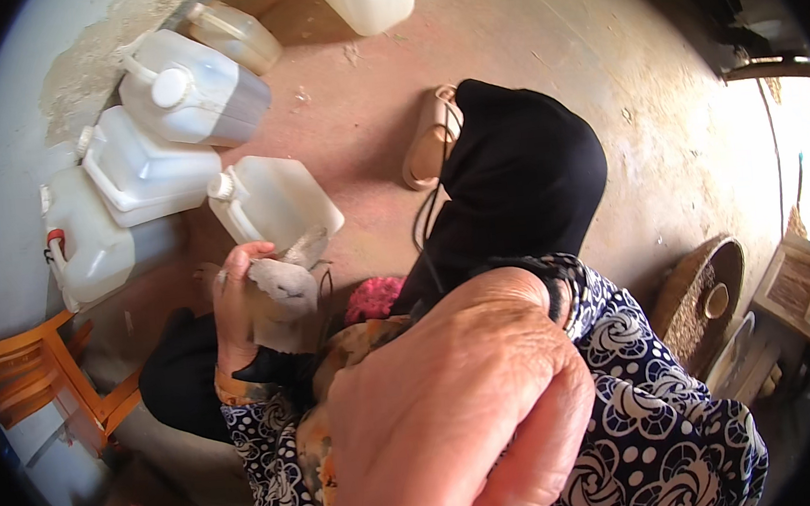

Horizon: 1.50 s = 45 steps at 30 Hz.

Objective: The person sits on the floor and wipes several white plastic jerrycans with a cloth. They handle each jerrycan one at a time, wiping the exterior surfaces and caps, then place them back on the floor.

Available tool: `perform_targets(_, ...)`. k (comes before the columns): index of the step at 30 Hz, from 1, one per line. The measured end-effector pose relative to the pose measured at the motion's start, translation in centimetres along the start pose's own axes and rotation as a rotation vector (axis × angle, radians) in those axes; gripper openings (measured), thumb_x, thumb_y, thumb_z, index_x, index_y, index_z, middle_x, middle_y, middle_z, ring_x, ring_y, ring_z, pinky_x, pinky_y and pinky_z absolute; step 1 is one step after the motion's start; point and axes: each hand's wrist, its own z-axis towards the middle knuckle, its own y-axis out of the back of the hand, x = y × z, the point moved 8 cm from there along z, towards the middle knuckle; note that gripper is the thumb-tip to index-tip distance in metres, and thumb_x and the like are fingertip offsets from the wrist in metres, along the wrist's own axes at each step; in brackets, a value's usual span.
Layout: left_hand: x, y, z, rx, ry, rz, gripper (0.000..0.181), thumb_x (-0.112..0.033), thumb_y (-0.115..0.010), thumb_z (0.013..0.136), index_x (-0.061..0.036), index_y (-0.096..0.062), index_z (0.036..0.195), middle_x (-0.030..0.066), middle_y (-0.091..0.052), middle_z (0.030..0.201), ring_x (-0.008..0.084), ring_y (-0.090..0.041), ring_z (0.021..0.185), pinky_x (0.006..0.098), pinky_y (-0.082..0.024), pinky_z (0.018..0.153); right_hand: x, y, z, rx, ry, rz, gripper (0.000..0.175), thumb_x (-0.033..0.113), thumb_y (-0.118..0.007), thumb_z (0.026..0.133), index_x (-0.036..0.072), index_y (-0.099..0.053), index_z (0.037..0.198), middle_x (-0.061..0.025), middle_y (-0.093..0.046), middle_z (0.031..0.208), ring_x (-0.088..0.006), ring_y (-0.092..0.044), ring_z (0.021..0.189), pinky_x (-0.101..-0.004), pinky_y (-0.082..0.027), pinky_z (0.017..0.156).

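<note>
My left hand (238, 307) is at left of centre, its thumb and fingers around a greyish-white, soft-looking bundle (282, 289); its exact material is unclear. Thin dark cords hang near the bundle. Very close to the camera, my right hand (453, 393) fills the lower middle with its back showing and its fingers curled. Its fingertips are hidden, so I cannot tell whether it holds anything. Black fabric (526, 155) covers a raised knee, beside a foot in a beige sandal (431, 138). A bright pink cloth (373, 299) shows between the arms.
Several whitish plastic jugs, one (274, 199) just beyond my left hand, another (192, 91) partly filled with dark liquid, stand or lie along the wall. An orange chair frame (61, 370) is at left. At right are a round basket (698, 299) of grain-like material and a wooden frame (806, 290).
</note>
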Motion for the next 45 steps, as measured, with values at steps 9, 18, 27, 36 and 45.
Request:
perform_targets(9,-0.1,-0.2,0.1,-0.007,-0.055,0.094,0.039,-0.032,-0.040,0.099,-0.0006,-0.064,0.099,0.0051,-0.062,0.089,0.0118,-0.056,0.081,0.0252,-0.044,0.076,-0.3,-3.4,-1.5,0.028,0.114,0.052,0.019,0.016,-0.057,0.094,0.003,-0.067,0.100,-0.0144,-0.064,0.086,-0.0233,-0.062,0.063,-0.0293,-0.047,0.049)
perform_targets(18,-0.3,-0.7,0.1,0.017,-0.057,0.043,0.038,-0.033,-0.043,0.099,-0.0011,-0.064,0.099,0.0031,-0.060,0.087,0.0102,-0.054,0.081,0.0232,-0.043,0.075,0.9,-5.8,-0.3,0.087,0.104,0.091,0.023,0.020,-0.060,0.092,0.002,-0.067,0.105,-0.0156,-0.065,0.090,-0.0282,-0.065,0.067,-0.0293,-0.050,0.050)
perform_targets(27,-0.4,-1.1,0.2,0.084,-0.058,-0.487,0.062,-0.050,-0.039,0.098,0.0008,-0.043,0.134,0.0132,-0.055,0.128,0.0242,-0.055,0.116,0.0402,-0.043,0.101,1.5,5.8,-6.0,-0.775,-0.387,-0.642,0.049,0.031,-0.071,0.083,0.006,-0.056,0.122,-0.0208,-0.055,0.117,-0.0279,-0.060,0.101,-0.0346,-0.052,0.086)
perform_targets(36,0.7,2.4,2.1,-0.242,-0.199,-0.056,0.046,-0.040,-0.047,0.098,-0.0021,-0.052,0.123,0.0081,-0.062,0.109,0.0173,-0.061,0.094,0.0324,-0.053,0.075,-3.4,14.9,-14.5,-1.211,-0.645,-1.232,0.047,0.008,-0.068,0.084,0.006,-0.051,0.128,-0.0127,-0.060,0.110,-0.0210,-0.062,0.093,-0.0321,-0.055,0.077)
perform_targets(45,5.7,3.1,7.5,-0.314,-0.057,-0.004,0.032,-0.014,-0.062,0.088,0.0034,-0.053,0.113,0.0091,-0.063,0.088,0.0142,-0.061,0.072,0.0266,-0.049,0.067,1.1,19.2,-15.8,-1.408,-0.459,-1.521,0.041,0.005,-0.064,0.087,0.017,-0.054,0.125,-0.0116,-0.058,0.107,-0.0177,-0.060,0.088,-0.0295,-0.053,0.077)
